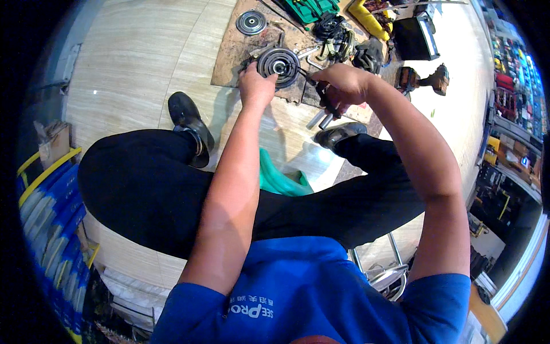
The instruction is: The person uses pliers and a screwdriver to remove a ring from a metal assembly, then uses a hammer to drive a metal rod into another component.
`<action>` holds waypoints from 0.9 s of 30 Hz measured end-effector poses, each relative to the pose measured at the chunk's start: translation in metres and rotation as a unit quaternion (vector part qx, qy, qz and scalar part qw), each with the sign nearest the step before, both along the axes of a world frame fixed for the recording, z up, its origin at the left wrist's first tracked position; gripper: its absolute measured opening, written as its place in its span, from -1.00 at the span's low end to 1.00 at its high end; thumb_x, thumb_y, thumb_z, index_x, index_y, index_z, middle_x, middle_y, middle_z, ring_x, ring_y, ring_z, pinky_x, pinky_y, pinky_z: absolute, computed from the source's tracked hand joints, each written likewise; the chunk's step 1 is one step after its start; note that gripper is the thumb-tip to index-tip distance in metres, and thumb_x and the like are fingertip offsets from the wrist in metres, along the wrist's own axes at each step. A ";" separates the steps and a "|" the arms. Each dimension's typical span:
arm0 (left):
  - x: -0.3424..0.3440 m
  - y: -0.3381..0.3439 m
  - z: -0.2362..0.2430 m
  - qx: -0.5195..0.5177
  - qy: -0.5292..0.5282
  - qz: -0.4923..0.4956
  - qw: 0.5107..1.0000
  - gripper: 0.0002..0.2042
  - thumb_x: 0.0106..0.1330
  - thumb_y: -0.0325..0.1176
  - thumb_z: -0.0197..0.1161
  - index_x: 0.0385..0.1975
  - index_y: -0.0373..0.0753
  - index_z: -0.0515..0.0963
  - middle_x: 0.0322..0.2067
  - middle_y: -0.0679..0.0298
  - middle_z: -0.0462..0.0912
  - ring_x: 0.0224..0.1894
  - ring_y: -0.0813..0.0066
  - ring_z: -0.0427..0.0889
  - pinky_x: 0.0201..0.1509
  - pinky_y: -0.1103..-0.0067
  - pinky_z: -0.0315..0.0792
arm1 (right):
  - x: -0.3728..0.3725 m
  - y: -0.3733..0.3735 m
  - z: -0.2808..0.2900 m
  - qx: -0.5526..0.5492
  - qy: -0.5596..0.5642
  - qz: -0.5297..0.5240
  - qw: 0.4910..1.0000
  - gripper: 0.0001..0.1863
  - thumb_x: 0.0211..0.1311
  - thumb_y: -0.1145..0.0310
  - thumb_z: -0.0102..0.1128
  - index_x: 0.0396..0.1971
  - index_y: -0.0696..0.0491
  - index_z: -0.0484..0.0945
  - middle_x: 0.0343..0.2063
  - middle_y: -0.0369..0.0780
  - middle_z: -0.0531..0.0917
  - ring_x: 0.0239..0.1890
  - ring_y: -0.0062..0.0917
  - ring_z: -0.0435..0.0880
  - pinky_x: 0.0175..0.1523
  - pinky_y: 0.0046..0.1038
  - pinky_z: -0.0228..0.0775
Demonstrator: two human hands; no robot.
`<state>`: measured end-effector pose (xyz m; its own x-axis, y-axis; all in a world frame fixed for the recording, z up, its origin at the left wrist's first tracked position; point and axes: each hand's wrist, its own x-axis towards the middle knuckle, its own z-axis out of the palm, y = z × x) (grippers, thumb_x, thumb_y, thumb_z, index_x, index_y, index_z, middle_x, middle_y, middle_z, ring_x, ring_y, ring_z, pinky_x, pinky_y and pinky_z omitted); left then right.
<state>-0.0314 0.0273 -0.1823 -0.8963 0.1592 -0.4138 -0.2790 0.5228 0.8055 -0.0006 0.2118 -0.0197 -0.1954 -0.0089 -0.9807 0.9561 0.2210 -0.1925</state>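
Work is looking unfinished: left grip [258, 87] is holding 1 ringed wheel [268, 62], right grip [345, 84] is clutching 1 black tool [323, 96], and 1 disc [251, 23] is lying apart.

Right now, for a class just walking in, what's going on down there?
A seated person's left hand steadies a dark ringed wheel over a brown board. The right hand grips a dark tool pointed toward the wheel; whether its tip touches the hub is too small to tell. A second disc lies on the board, away from both hands, and a drill is on the floor to the right.
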 end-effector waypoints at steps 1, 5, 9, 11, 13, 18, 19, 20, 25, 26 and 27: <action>0.000 0.000 0.001 -0.004 -0.001 0.001 1.000 -0.35 0.03 -0.28 0.45 0.15 -0.38 0.40 0.08 -0.17 0.46 0.17 -0.05 0.43 0.30 0.29 0.30 | 0.000 -0.002 0.004 0.006 0.009 -0.001 1.000 -0.41 0.33 -0.07 0.01 -0.11 0.27 0.39 -0.50 0.04 0.55 -0.54 -0.18 0.56 -0.44 -0.17 0.44; -0.001 -0.001 0.006 -0.019 -0.009 -0.006 1.000 -0.31 -0.01 -0.25 0.48 0.16 -0.36 0.40 0.08 -0.16 0.46 0.18 -0.05 0.41 0.30 0.28 0.29 | -0.005 -0.002 0.009 0.000 0.005 0.021 1.000 -0.42 0.34 -0.06 -0.01 -0.12 0.27 0.39 -0.52 0.05 0.54 -0.54 -0.17 0.58 -0.47 -0.18 0.43; -0.001 0.002 0.010 -0.028 0.003 -0.020 0.999 -0.31 -0.02 -0.24 0.49 0.15 -0.35 0.40 0.07 -0.15 0.48 0.17 -0.04 0.41 0.29 0.28 0.30 | -0.010 0.000 -0.006 -0.007 -0.009 0.021 1.000 -0.42 0.34 -0.05 -0.01 -0.11 0.28 0.38 -0.51 0.05 0.54 -0.54 -0.16 0.58 -0.45 -0.14 0.45; -0.001 0.002 0.009 -0.034 0.008 -0.016 0.999 -0.31 -0.02 -0.25 0.49 0.15 -0.34 0.40 0.06 -0.15 0.49 0.16 -0.05 0.42 0.28 0.28 0.31 | -0.014 0.000 -0.014 -0.001 -0.020 0.024 1.000 -0.42 0.34 -0.04 -0.02 -0.10 0.29 0.37 -0.49 0.06 0.53 -0.53 -0.15 0.58 -0.43 -0.11 0.46; 0.000 0.003 0.009 -0.040 0.009 -0.006 0.999 -0.31 -0.02 -0.25 0.49 0.15 -0.34 0.40 0.05 -0.15 0.49 0.16 -0.04 0.42 0.28 0.28 0.31 | -0.019 0.001 -0.019 -0.021 -0.031 0.027 0.999 -0.41 0.35 -0.04 -0.02 -0.07 0.30 0.36 -0.48 0.07 0.53 -0.51 -0.13 0.58 -0.43 -0.09 0.47; 0.000 0.005 0.008 -0.068 0.030 0.017 0.997 -0.36 -0.01 -0.26 0.49 0.11 -0.33 0.45 -0.01 -0.12 0.55 0.10 -0.01 0.49 0.21 0.30 0.38 | -0.025 -0.002 -0.025 -0.030 -0.033 0.017 0.999 -0.39 0.35 -0.04 -0.03 -0.05 0.31 0.33 -0.44 0.07 0.52 -0.48 -0.11 0.57 -0.42 -0.08 0.46; 0.001 0.007 0.006 -0.075 0.048 0.022 0.996 -0.40 -0.02 -0.28 0.49 0.07 -0.33 0.48 -0.05 -0.08 0.60 0.05 0.01 0.56 0.16 0.31 0.42 | -0.026 0.001 -0.029 -0.039 -0.033 0.028 0.998 -0.39 0.35 -0.04 -0.03 -0.05 0.31 0.33 -0.43 0.07 0.52 -0.47 -0.12 0.58 -0.42 -0.08 0.45; 0.002 0.008 0.004 -0.081 0.066 0.028 0.994 -0.44 -0.02 -0.30 0.48 0.03 -0.33 0.52 -0.09 -0.04 0.65 -0.01 0.03 0.62 0.11 0.31 0.47 | -0.027 0.004 -0.034 -0.048 -0.033 0.038 0.998 -0.40 0.35 -0.04 -0.03 -0.05 0.31 0.33 -0.42 0.07 0.52 -0.47 -0.12 0.58 -0.41 -0.08 0.45; 0.003 0.008 0.005 -0.076 0.074 0.048 0.993 -0.48 -0.01 -0.31 0.47 0.01 -0.31 0.54 -0.12 -0.04 0.66 -0.02 0.01 0.62 0.10 0.30 0.47 | -0.033 -0.005 -0.031 -0.022 -0.037 0.056 0.998 -0.46 0.37 0.00 -0.04 -0.12 0.29 0.35 -0.49 0.00 0.50 -0.49 -0.16 0.58 -0.41 -0.08 0.45; 0.003 0.009 0.006 -0.077 0.079 0.052 0.993 -0.48 -0.01 -0.31 0.47 0.00 -0.31 0.54 -0.13 -0.04 0.66 -0.03 0.01 0.62 0.09 0.30 0.47 | -0.034 -0.007 -0.028 -0.015 -0.028 0.060 0.998 -0.48 0.36 0.02 -0.03 -0.13 0.28 0.36 -0.51 -0.01 0.49 -0.49 -0.17 0.58 -0.41 -0.08 0.45; 0.003 0.010 0.007 -0.084 0.076 0.054 0.992 -0.49 0.00 -0.31 0.46 0.00 -0.30 0.55 -0.12 -0.04 0.66 -0.03 0.00 0.62 0.09 0.29 0.48 | -0.035 -0.009 -0.025 -0.009 -0.019 0.064 0.998 -0.50 0.36 0.03 -0.03 -0.15 0.27 0.37 -0.52 -0.03 0.48 -0.49 -0.18 0.58 -0.41 -0.08 0.45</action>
